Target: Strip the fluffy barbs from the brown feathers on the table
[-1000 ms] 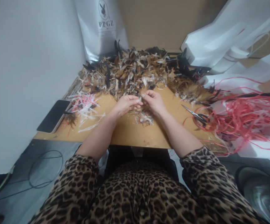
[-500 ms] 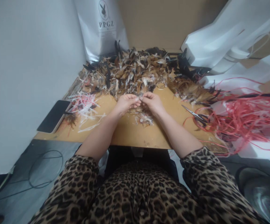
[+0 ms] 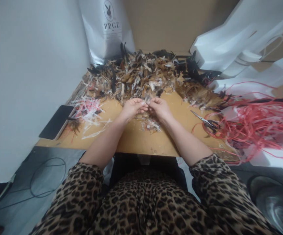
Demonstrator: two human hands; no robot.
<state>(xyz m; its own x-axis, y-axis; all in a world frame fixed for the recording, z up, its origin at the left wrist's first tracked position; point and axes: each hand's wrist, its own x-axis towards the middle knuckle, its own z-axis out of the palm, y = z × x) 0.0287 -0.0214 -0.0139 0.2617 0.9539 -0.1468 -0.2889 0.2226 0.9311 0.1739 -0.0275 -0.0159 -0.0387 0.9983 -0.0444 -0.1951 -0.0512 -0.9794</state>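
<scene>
My left hand (image 3: pixel 133 108) and my right hand (image 3: pixel 159 107) meet over the front part of the table (image 3: pixel 145 145), thumbs and forefingers pinched tip to tip. Between the fingertips a small greyish, fluffy feather (image 3: pixel 148 96) shows. Its lower end is hidden by the fingers. Just behind the hands spreads a large heap of brown, black and whitish feathers (image 3: pixel 141 70). Below the fingers, close to the right wrist, lies a small clump of feather scraps (image 3: pixel 151 124).
Scissors (image 3: pixel 206 121) lie right of my right arm, beside tangled red plastic string (image 3: pixel 261 125). At left are a phone (image 3: pixel 56 122) and pink-white strips (image 3: pixel 89 107). Behind stand a silver bag (image 3: pixel 108 39) and white foam pieces (image 3: pixel 217 39); brown feathers (image 3: pixel 200 94) sit at right.
The hands have barely moved; both stay pinched together. The greyish fluff shows slightly more above the fingertips, and the right fingers have shifted a little to the right.
</scene>
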